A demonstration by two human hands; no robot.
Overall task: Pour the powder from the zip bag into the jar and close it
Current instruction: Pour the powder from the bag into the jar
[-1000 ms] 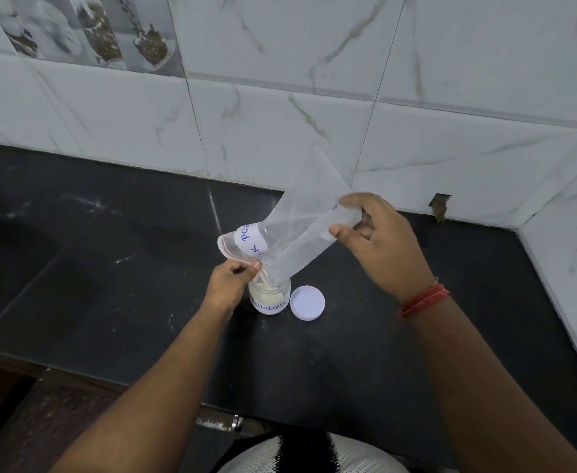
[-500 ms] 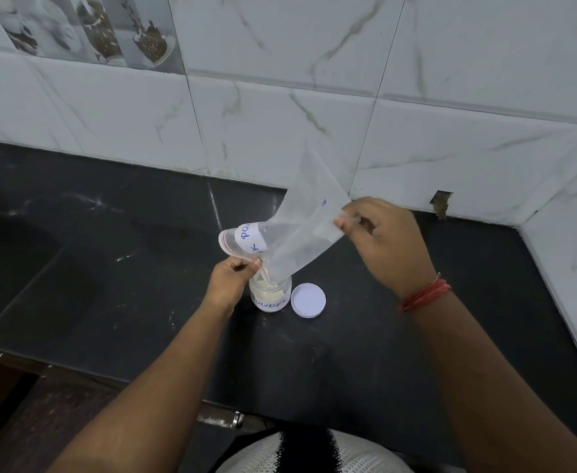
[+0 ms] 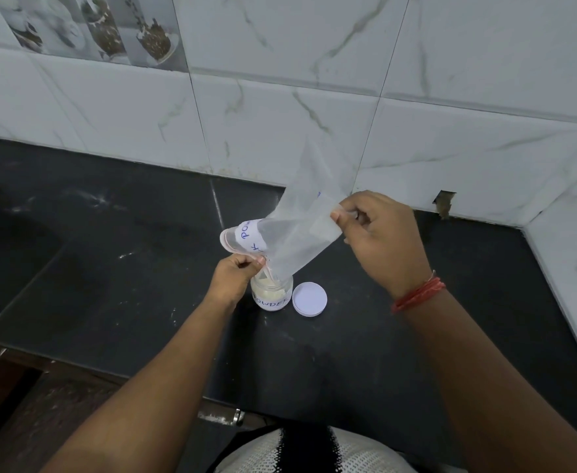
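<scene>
Lying just right of the jar (image 3: 272,294) at frame centre, the lid (image 3: 309,299) is nearest the right hand (image 3: 381,240) (pinched on the zip bag's (image 3: 297,227) raised corner); left hand (image 3: 234,276) clamps its mouth over the jar, bag slanting toward upper right.
</scene>
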